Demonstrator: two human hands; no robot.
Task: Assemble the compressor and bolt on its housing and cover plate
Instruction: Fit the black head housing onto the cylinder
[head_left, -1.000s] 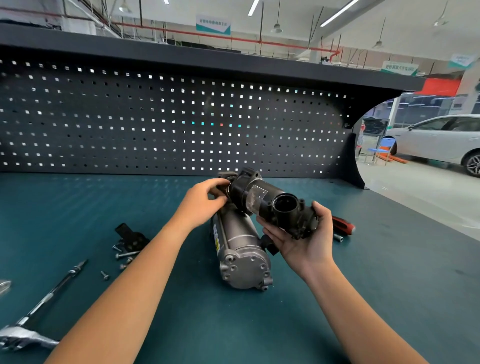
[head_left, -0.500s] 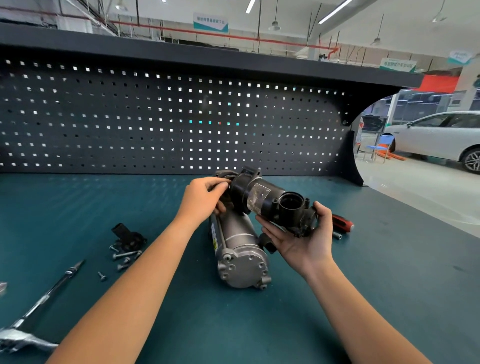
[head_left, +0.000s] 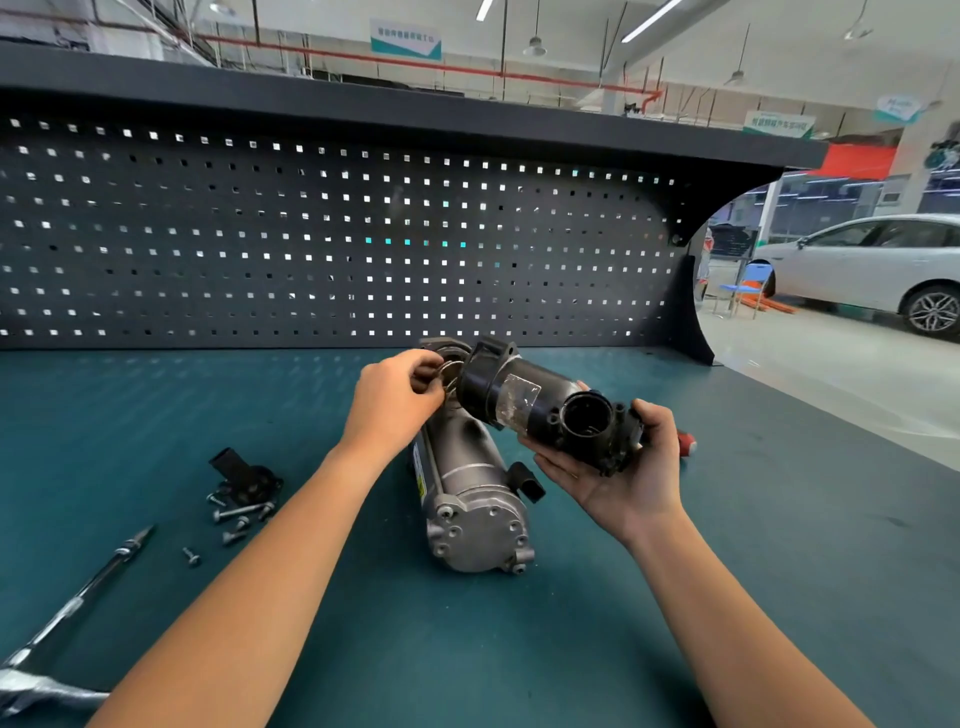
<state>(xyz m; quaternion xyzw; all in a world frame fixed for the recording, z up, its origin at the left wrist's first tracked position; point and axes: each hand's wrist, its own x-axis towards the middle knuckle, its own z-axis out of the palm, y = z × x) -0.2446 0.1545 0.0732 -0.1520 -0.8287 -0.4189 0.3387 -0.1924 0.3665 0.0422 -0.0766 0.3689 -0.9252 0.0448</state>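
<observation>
Compressor motor (head_left: 519, 400), frame centre: our right hand (head_left: 631, 483) cups it underneath, left hand (head_left: 389, 402) pinches its end ring (head_left: 450, 370); we'd seat that squarely.

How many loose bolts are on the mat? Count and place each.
5: four bolts clustered beside the black bracket, a lone bolt nearer the extension bar. Others may hide under the bracket.

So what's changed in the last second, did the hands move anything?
Very little. The left hand has closed its fingers at the far end of the black motor and now pinches a thin metal ring. The right hand still holds the motor from below; the silver cylinder and bolts lie unmoved.
</observation>
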